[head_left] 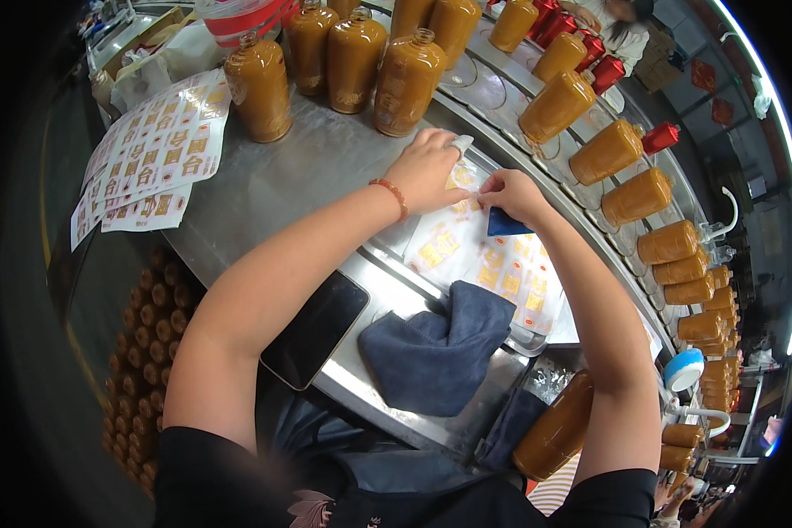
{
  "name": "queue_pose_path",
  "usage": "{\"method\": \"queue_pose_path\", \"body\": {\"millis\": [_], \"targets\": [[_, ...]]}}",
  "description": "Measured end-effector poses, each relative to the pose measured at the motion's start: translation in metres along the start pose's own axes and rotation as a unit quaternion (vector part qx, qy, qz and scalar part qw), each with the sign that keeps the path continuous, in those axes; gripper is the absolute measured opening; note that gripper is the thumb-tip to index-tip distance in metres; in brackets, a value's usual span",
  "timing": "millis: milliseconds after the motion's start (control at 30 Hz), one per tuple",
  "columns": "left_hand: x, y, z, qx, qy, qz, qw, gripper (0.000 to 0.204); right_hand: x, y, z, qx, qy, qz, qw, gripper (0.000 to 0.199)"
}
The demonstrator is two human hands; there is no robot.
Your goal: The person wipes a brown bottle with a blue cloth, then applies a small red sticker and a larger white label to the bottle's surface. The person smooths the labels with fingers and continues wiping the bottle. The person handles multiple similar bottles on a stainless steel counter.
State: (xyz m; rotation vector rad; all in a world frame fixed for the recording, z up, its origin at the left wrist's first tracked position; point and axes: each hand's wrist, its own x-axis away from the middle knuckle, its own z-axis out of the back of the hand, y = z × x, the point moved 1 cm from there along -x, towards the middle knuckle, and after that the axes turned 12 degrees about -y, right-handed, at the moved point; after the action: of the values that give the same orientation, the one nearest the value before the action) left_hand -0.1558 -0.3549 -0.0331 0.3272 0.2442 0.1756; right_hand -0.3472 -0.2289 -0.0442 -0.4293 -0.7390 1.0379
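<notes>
My left hand (427, 173) rests at the far left of a white label sheet (433, 248) with gold and red print, its thumb stretched toward my right hand. White wrapping (461, 144) shows at one of its fingertips. The right hand (515, 197) has thumb and forefinger pinched together on the sheet. Beneath its palm sits a flat dark blue piece (507, 223); whether the hand holds it I cannot tell. More label sheets lie in the metal tray (530, 344). A folded dark blue cloth (440, 352) covers the tray's near edge.
Brown bottles (258, 92) stand on the metal table (264, 189) beyond my left arm. Others (607, 151) line the conveyor (546, 167). One brown bottle (558, 431) lies by my right elbow. A black phone (319, 327) lies near me; label sheets (154, 145) hang over the left edge. A person (620, 35) is across.
</notes>
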Motion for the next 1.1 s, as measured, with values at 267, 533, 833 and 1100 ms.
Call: {"method": "queue_pose_path", "body": {"millis": [267, 533, 833, 1100], "targets": [[-0.003, -0.008, -0.008, 0.021, 0.051, -0.01, 0.998, 0.041, -0.017, 0.0, -0.01, 0.072, -0.002, 0.004, 0.997, 0.014], [-0.005, -0.016, -0.002, 0.083, 0.126, 0.023, 0.988, 0.03, -0.021, -0.006, -0.014, 0.052, -0.013, -0.019, 0.998, 0.027], [-0.002, -0.02, -0.008, 0.095, 0.121, 0.029, 0.988, 0.029, -0.031, -0.005, -0.024, 0.039, -0.026, -0.012, 0.999, 0.041], [0.002, -0.016, -0.005, 0.119, 0.085, 0.04, 0.988, 0.033, -0.022, -0.008, -0.019, -0.004, -0.044, -0.009, 0.999, 0.019]]}}
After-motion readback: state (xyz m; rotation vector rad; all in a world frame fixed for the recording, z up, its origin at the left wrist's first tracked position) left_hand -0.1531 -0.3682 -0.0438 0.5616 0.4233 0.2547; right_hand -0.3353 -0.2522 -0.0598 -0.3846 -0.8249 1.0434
